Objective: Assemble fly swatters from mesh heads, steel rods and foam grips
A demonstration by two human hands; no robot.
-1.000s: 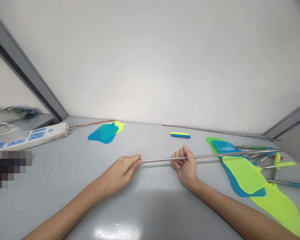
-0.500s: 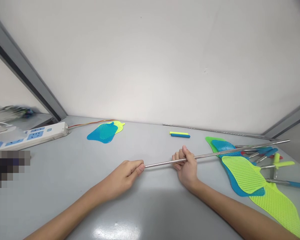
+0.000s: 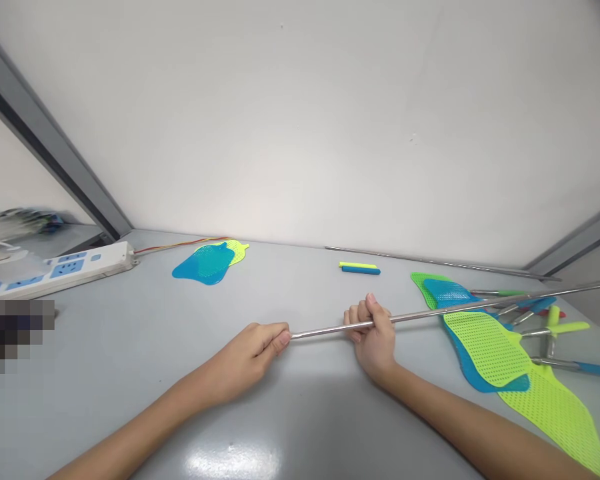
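Now the rod [image 3: 430, 313] reaches farther right

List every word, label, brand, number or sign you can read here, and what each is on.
Nothing can be read.
White plastic power strip with blue sockets: any print is too small or blurred to read.
Thin silvery metal rod: no lettering visible.
Upper yellow-green perforated plastic paddle at right: no lettering visible.

The left hand [image 3: 253, 353] and right hand [image 3: 375, 343] are bare, with slim fingers and narrow wrists, and the left forearm [image 3: 147, 433] and right forearm [image 3: 455, 421] are bare, slender and smooth
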